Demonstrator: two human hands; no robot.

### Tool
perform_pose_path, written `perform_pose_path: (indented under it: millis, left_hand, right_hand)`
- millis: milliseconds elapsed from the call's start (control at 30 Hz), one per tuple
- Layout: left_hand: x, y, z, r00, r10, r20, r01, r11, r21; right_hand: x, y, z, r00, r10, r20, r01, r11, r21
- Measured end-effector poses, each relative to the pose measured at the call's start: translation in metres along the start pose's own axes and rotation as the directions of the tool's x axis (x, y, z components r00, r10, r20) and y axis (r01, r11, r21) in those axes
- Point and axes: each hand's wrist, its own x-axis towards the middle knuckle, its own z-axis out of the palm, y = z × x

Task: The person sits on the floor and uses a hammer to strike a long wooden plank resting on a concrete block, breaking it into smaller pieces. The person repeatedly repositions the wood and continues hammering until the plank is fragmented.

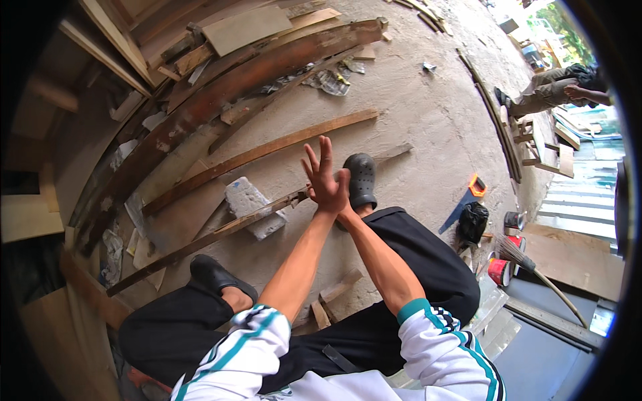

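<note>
My left hand is raised in front of me, its fingers spread and holding nothing visible. Behind it, at the crossed wrists, my right hand is mostly hidden, so I cannot see its fingers. A long narrow wooden strip runs slantwise below the hands, crossing a whitish block on the floor. Just right of the hands is my foot in a dark clog, close to the far part of the strip. My other clog rests at the lower left.
Another plank lies beyond the strip. A thick reddish-brown beam and wood scraps fill the upper left. At right are a handsaw with an orange handle, a black plastic bag, red cans and a broom. A person is at the far right.
</note>
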Motion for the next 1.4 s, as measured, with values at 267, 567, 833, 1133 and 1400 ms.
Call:
perform_pose_path:
  millis: [267, 567, 833, 1133, 1400]
  left_hand:
    - [0.028, 0.006, -0.041, 0.988, -0.086, -0.128, 0.070, 0.990, -0.118]
    - [-0.016, 0.055, 0.087, 0.936, 0.044, 0.349, -0.084, 0.991, 0.101]
    - [-0.080, -0.026, -0.136, 0.886, -0.423, -0.191, 0.453, 0.877, 0.162]
    - [-0.112, 0.017, -0.184, 0.321, -0.919, 0.229, 0.946, 0.298, -0.131]
    - [-0.071, 0.115, -0.156, 0.476, -0.714, 0.514, 0.847, 0.530, -0.048]
  right_hand:
    - [0.000, -0.013, 0.005, 0.998, -0.047, -0.046, 0.034, 0.967, -0.253]
    - [-0.033, 0.069, -0.106, 0.954, 0.082, -0.288, 0.016, 0.946, 0.322]
    - [-0.065, 0.018, -0.029, 0.930, 0.297, -0.218, -0.250, 0.944, 0.217]
    - [-0.106, -0.082, -0.015, 0.975, 0.081, -0.205, -0.057, 0.991, 0.119]
    - [-0.176, -0.204, -0.009, 0.954, -0.078, -0.288, 0.064, 0.996, -0.056]
